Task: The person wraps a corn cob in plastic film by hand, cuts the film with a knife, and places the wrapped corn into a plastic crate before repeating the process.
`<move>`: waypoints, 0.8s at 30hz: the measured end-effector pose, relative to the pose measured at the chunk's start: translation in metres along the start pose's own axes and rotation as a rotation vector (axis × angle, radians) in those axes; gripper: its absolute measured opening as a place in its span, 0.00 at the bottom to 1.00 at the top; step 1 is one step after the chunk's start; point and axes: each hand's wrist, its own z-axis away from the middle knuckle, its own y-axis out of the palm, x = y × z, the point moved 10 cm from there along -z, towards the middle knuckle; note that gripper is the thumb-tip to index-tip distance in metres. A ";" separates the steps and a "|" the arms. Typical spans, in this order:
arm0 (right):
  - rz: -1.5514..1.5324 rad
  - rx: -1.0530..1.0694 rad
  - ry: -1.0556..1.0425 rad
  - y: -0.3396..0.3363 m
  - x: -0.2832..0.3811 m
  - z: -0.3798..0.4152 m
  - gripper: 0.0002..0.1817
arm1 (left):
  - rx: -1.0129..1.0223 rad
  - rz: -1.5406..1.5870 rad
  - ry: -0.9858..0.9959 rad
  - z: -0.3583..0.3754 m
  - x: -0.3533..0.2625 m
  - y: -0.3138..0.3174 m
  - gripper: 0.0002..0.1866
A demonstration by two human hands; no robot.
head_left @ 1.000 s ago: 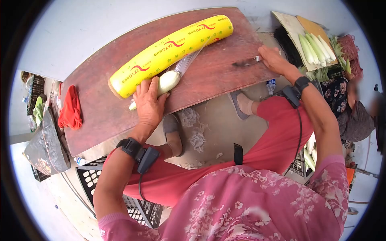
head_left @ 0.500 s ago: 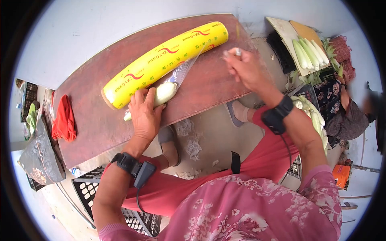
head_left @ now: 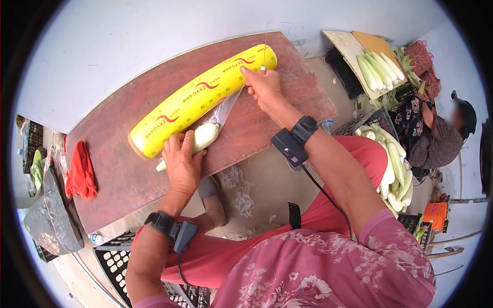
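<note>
On the left of the counter [head_left: 246, 126], a red cloth [head_left: 81, 169] lies crumpled, with no writing to be made out on it. The yellow roll [head_left: 197, 105] slants up rightward, printed "ZXYG" three times in red, each beside a red swoosh, with smaller Chinese characters in green and red. Along its near side lies a pale vegetable [head_left: 206, 136], its narrow end poking out left of the left hand [head_left: 181, 164]. That hand's fingers are bent, slightly parted and clamped over the vegetable, the thumb set apart on the right; the back of the hand faces up and the forearm reaches up from below. Clear film [head_left: 224, 110] stretches from the vegetable's wider end up to the roll. Farther right, the right hand [head_left: 264, 88] is raised at the roll's right part, its fingers curled tightly on a slim tool [head_left: 263, 68] that points upward; its forearm slants up and leftward. Beyond the counter, pale stalks [head_left: 380, 70] lie side by side on a board [head_left: 350, 49].
</note>
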 end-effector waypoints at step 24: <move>-0.051 0.028 -0.116 -0.020 -0.001 -0.002 0.09 | -0.001 0.016 0.045 -0.001 0.000 -0.001 0.31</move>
